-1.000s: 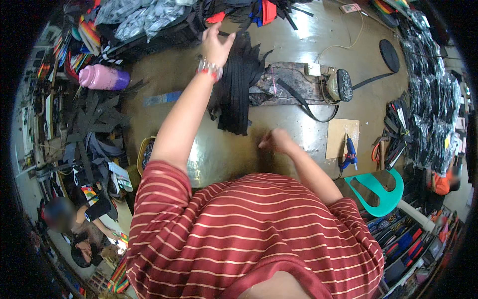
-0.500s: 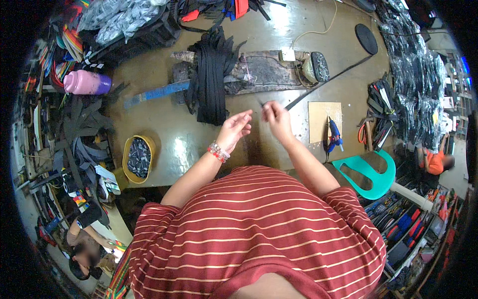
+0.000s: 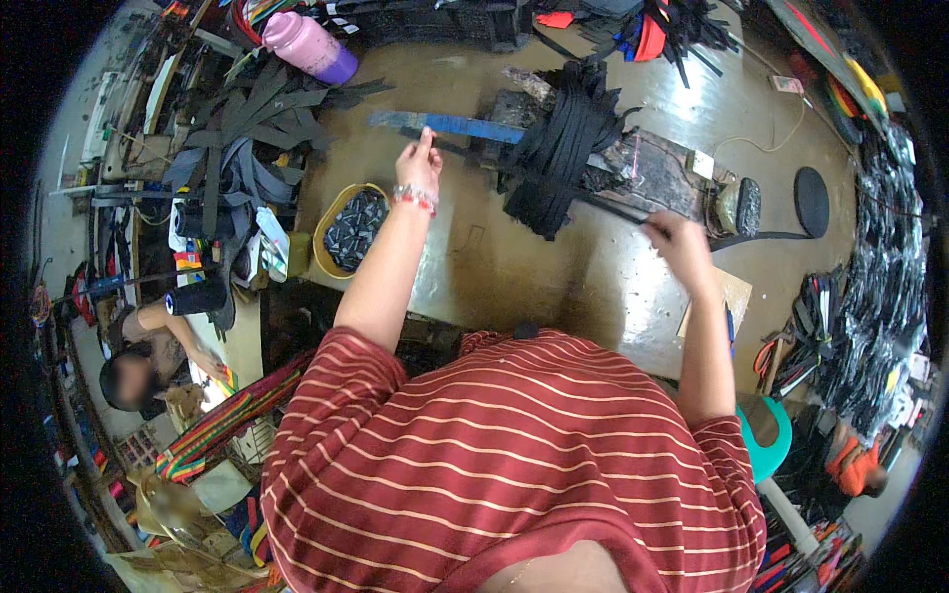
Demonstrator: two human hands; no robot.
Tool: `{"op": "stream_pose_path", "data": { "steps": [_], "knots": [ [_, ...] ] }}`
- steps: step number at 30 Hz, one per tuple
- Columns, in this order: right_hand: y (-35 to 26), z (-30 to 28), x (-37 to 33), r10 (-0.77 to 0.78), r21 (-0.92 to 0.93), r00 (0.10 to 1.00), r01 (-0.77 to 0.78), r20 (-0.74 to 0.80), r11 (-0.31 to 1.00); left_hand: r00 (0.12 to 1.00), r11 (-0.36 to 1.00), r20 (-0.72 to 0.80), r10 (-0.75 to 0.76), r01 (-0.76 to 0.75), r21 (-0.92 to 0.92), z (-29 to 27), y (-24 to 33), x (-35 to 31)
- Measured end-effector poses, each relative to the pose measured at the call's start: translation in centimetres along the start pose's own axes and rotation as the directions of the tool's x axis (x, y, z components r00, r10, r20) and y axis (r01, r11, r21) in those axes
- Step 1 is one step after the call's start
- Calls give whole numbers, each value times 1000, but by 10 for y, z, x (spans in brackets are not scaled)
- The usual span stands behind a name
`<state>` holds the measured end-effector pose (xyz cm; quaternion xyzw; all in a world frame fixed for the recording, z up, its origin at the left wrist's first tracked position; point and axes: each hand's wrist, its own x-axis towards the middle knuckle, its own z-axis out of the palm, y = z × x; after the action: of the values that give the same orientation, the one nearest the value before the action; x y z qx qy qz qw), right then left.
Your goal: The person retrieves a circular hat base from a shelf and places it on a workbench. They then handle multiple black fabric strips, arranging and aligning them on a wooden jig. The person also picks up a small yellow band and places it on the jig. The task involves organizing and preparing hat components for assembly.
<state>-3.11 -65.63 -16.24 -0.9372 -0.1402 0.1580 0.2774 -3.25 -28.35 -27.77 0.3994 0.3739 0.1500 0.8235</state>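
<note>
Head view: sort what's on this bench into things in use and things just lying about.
In use:
- left hand and right hand, pinching one black strap stretched between them
- bundle of black straps it crosses
- blue ruler by the left hand

Lying about:
- pink bottle
- yellow-rimmed bowl
- round black pad
- teal stool

We cannot tell what our right hand [image 3: 677,247] pinches; its fingertips hide it. Just beyond our left hand [image 3: 420,163] fingers, the strap's end blurs.
</note>
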Motion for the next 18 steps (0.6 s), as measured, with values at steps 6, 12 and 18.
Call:
{"op": "stream_pose_path", "data": {
  "steps": [6,12,18],
  "knots": [
    [50,-21,75,62,-57,996,-66,-65,996,957,988,-249,-146,132,-76,12,-20,49],
    [104,20,101,112,107,994,-111,1,988,977,974,-134,-168,144,-174,-3,-28,62],
    [121,35,76,44,219,998,-36,-33,975,979,977,-94,-182,170,-131,-11,-29,74]
  ]
}}
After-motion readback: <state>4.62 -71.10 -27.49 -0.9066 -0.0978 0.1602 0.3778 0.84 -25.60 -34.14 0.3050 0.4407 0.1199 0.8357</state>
